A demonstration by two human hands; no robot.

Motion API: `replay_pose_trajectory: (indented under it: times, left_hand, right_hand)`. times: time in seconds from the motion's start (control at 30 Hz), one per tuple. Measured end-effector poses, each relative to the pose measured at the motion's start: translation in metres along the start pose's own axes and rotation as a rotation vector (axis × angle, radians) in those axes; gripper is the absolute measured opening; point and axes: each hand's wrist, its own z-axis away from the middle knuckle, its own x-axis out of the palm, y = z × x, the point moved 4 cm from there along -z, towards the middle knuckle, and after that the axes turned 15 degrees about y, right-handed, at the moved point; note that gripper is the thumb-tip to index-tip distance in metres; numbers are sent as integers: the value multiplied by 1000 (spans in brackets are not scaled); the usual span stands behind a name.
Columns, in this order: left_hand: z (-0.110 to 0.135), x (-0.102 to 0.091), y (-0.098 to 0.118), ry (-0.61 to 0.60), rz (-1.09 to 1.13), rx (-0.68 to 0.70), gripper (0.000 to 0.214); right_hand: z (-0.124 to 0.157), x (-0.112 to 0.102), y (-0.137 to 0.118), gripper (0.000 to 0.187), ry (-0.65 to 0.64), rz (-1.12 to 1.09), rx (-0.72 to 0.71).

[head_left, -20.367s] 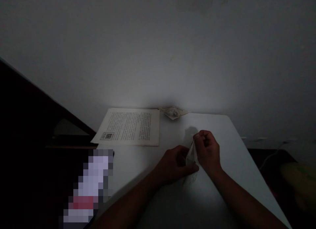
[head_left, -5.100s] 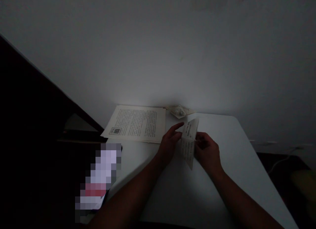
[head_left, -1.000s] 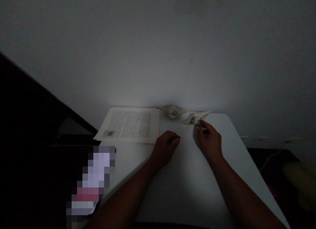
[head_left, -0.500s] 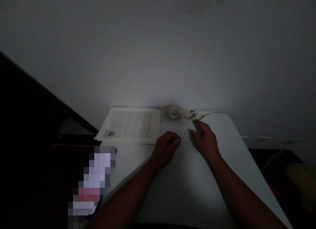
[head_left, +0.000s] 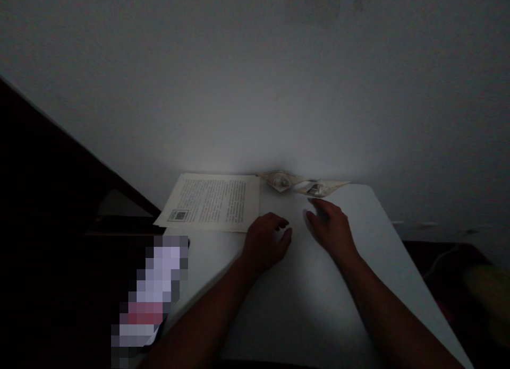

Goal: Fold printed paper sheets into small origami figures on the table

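Above the white table, my left hand is curved with a gap between thumb and fingers, and nothing is in it. It is beside the lower right corner of a stack of printed paper sheets. My right hand is also empty, thumb and fingers apart, just in front of a folded paper piece. A second folded paper piece, diamond-shaped from here, lies to the left of that one against the wall. Both folded pieces carry print.
The white table stands against a grey wall. A blurred-out phone-like device is at its left edge. Dark furniture is on the left; a pale cable runs at the right.
My right hand has drawn back slightly from the right folded paper, which now lies apart from the fingers. My left thumb and fingers have spread a little wider.
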Motion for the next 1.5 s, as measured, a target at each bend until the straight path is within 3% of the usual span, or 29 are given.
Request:
replay_pose_trajectory:
  times: [0.07,0.13,0.23,0.33,0.5,0.7,0.97,1.27,1.5]
  left_hand:
    - [-7,-14,-7,139,-236,38,13]
    - [-14,-28,-17,203,-445,4,17]
    - [-21,-43,-33,173,-686,-95,28]
    - [-22,-46,-43,113,-780,-150,35]
    - [-18,-40,-44,42,-788,-178,38]
    - [-18,-38,-44,33,-776,-176,36]
    - [-18,-38,-44,25,-786,-182,25]
    - [-22,-39,-43,80,-672,-149,11]
    - [-22,-40,-46,108,-603,-129,15]
  right_hand:
    - [0,0,-1,37,-13,-8,-1]
    - [0,-1,-1,35,-14,-14,2]
    - [1,-1,-2,32,-14,-20,3]
    - [2,-1,-2,29,-11,-21,-3]
    - [0,-3,-5,25,-1,-52,-10]
    - [-2,-11,-8,22,90,-118,21]
    - [0,-10,-6,19,78,-141,32]
    - [-1,-15,-7,26,213,-144,24]
    - [-1,-15,-6,37,208,-102,31]
